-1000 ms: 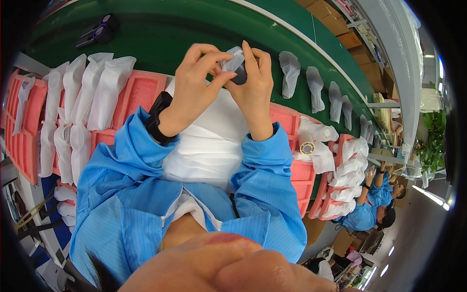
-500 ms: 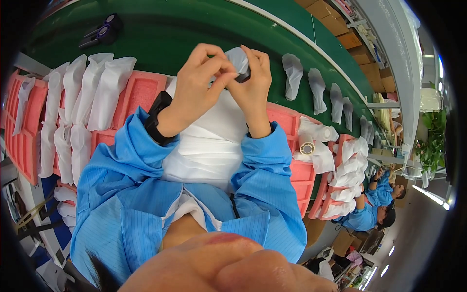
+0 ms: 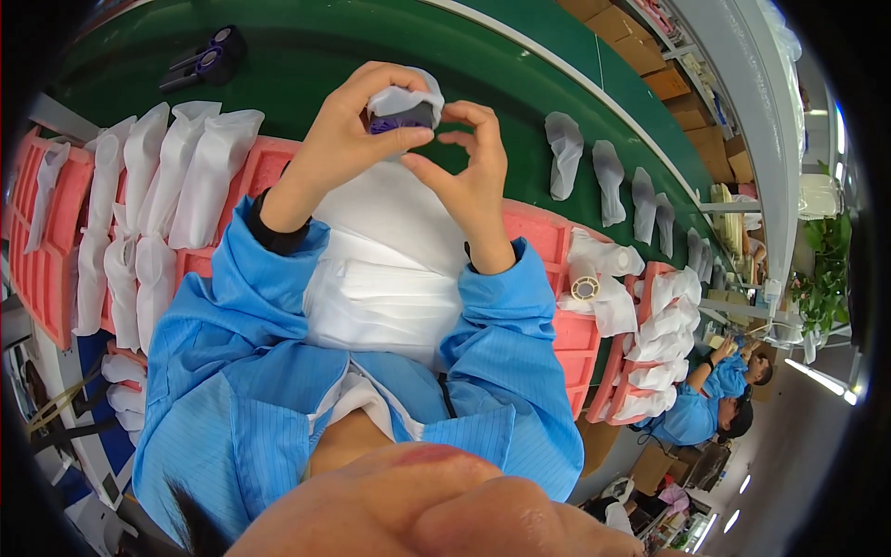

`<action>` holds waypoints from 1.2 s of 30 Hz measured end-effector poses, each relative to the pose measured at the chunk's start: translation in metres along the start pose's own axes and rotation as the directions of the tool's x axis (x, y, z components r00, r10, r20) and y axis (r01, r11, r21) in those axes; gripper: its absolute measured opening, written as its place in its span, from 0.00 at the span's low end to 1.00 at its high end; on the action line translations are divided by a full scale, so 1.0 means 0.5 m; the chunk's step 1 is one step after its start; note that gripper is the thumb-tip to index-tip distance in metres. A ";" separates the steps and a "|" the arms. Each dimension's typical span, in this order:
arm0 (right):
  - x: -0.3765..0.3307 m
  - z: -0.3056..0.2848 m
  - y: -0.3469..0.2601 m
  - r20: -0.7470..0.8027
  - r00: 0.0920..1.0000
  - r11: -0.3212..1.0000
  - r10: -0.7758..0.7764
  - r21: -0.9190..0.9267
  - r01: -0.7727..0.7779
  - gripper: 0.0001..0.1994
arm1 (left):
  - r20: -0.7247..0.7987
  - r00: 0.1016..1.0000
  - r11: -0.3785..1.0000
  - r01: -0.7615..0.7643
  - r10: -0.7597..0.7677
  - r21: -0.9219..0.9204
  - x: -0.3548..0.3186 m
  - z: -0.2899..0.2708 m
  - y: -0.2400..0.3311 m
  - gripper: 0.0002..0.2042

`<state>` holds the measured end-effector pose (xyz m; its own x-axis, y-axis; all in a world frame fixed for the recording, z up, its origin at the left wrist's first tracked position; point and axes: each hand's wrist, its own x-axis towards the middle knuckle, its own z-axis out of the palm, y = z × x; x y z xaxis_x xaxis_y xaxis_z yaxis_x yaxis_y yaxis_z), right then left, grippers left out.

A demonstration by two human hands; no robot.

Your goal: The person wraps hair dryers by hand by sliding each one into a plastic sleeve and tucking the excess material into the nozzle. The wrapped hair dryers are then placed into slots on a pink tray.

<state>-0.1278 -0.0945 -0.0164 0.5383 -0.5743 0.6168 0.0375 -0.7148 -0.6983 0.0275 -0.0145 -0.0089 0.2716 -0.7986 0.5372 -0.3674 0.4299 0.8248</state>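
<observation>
Green belt (image 3: 306, 65) open; pink trays (image 3: 56, 251) crowd sides

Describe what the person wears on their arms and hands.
Both hands, the left hand and right hand, are bare: no gloves. Loose light-blue sleeves with a fine stripe cover both forearms, and a dark inner cuff shows at each wrist.

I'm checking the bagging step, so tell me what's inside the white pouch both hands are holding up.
A small dark device with a purple part shows inside the white pouch, pinched by the left hand and right hand. The pouch and fingers cover most of it.
</observation>
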 end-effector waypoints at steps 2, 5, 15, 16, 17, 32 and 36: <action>-0.005 0.002 0.010 0.106 0.992 0.993 0.070 0.084 -0.079 0.28 | 0.125 0.990 0.976 -0.042 0.071 -0.216 0.006 -0.003 0.003 0.15; -0.015 0.002 0.028 0.329 0.928 0.940 0.176 0.225 -0.258 0.25 | 0.103 0.995 0.943 0.028 0.007 -0.332 0.005 0.010 0.024 0.15; -0.017 0.012 0.033 0.049 0.991 0.966 0.125 -0.232 -0.111 0.13 | -0.309 0.944 0.986 -0.076 0.118 0.146 -0.004 0.052 0.037 0.11; -0.020 0.014 0.030 0.049 0.992 0.961 0.120 -0.256 -0.104 0.12 | -0.288 0.944 0.977 -0.115 0.163 0.177 -0.006 0.056 0.035 0.10; -0.020 0.013 0.030 0.048 0.991 0.961 0.122 -0.257 -0.105 0.12 | -0.266 0.941 0.966 -0.154 0.207 0.208 -0.008 0.060 0.033 0.10; -0.004 -0.050 0.042 0.599 0.679 0.858 0.426 -0.028 -0.513 0.18 | -0.448 0.890 0.963 0.038 0.088 0.266 0.020 -0.015 -0.043 0.08; -0.003 -0.075 0.120 0.323 0.710 0.779 0.626 -0.217 -0.588 0.21 | -0.205 0.975 0.933 -0.011 0.090 0.359 0.006 0.030 -0.047 0.08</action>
<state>-0.1583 -0.1513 -0.0455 0.6777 -0.7260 -0.1168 -0.4704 -0.3060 -0.8277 0.0238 -0.0332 -0.0292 0.4137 -0.6534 0.6340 -0.6649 0.2589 0.7007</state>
